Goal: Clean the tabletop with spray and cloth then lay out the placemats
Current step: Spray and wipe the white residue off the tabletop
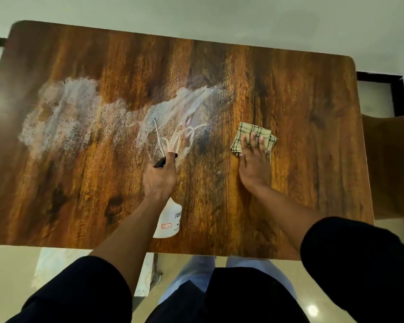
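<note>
A checked cloth [254,139] was pressed flat by the spread right hand [254,164] toward the table's [313,101] right edge, while a white spray bottle [169,220] was gripped by the left hand [160,180] near the front edge, foam [63,113] lying left.

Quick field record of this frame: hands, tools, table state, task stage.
left hand: grips spray bottle, nozzle aimed at table
right hand: flat, fingers straight, pressing checked cloth
table: wood-grain top, cloth on its right half
spray patch: white mist across left and centre, partly streaked
placemats: none in view
stage: spraying, wiping under way
</note>
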{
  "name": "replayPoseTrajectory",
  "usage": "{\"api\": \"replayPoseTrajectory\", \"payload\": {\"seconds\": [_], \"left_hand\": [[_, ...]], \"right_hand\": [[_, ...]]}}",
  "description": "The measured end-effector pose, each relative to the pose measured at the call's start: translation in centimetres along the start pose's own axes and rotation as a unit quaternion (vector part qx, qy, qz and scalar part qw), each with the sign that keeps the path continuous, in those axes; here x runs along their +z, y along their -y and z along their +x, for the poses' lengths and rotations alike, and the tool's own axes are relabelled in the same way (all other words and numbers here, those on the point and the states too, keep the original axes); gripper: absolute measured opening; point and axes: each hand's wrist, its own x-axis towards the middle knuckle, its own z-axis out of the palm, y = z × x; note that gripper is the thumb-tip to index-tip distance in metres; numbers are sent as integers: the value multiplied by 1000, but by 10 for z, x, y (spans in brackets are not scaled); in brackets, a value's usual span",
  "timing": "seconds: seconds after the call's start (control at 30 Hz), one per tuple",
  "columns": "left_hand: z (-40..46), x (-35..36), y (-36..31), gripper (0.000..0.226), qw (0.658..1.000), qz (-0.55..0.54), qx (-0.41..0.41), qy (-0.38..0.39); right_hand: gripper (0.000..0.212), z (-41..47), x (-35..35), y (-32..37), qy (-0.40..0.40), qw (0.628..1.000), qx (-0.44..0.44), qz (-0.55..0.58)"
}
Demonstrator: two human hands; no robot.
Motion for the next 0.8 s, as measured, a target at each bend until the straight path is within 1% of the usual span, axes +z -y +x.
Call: {"api": "replayPoseTrajectory", "payload": {"seconds": [0.07, 0.1, 0.13, 0.17, 0.23, 0.33, 0.4, 0.43, 0.47, 0.5, 0.57, 0.63, 0.67, 0.7, 0.8], "left_hand": [[-6, 2, 8, 81, 1000, 4, 8, 7], [-10, 3, 12, 85, 1000, 7, 13, 8], [-11, 4, 17, 89, 1000, 8, 15, 6], [-12, 4, 20, 93, 1000, 10, 12, 5], [-13, 3, 24, 97, 1000, 8, 9, 2], [-15, 2, 24, 95, 1000, 9, 15, -3], [-16, 2, 25, 91, 1000, 16, 14, -8], [-15, 3, 25, 91, 1000, 17, 11, -9], [-14, 3, 25, 95, 1000, 15, 4, -7], [-13, 5, 26, 101, 1000, 15, -1, -6], [-10, 8, 29, 108, 1000, 12, -10, -9], [-10, 11, 29, 110, 1000, 10, -13, -16], [-12, 13, 29, 109, 1000, 6, -13, -22], [-13, 14, 29, 107, 999, -1, -17, -31], [-15, 15, 33, 105, 998, -16, -44, -52]], "right_hand": [[61, -2, 9, 8, -16, 999, 34, 13], [62, -9, 17, 18, -19, 999, 42, 13], [63, -19, 26, 27, -18, 999, 32, 3], [64, -32, 35, 38, -13, 1000, 3, -12], [64, -67, 52, 53, 11, 995, -92, -31], [62, -106, 73, 54, 63, 965, -247, -56], [64, -107, 74, 41, 79, 943, -312, -82], [65, -103, 69, 33, 80, 938, -326, -84], [67, -97, 62, 26, 75, 942, -317, -78], [69, -90, 54, 18, 63, 956, -280, -65], [66, -68, 36, 2, 4, 989, -145, -30], [62, -42, 20, -13, -39, 999, -17, -4], [61, -31, 16, -17, -46, 999, 20, 5], [61, -23, 13, -17, -47, 998, 44, 10], [64, -17, 21, 3, -57, 995, 79, 6]]}}
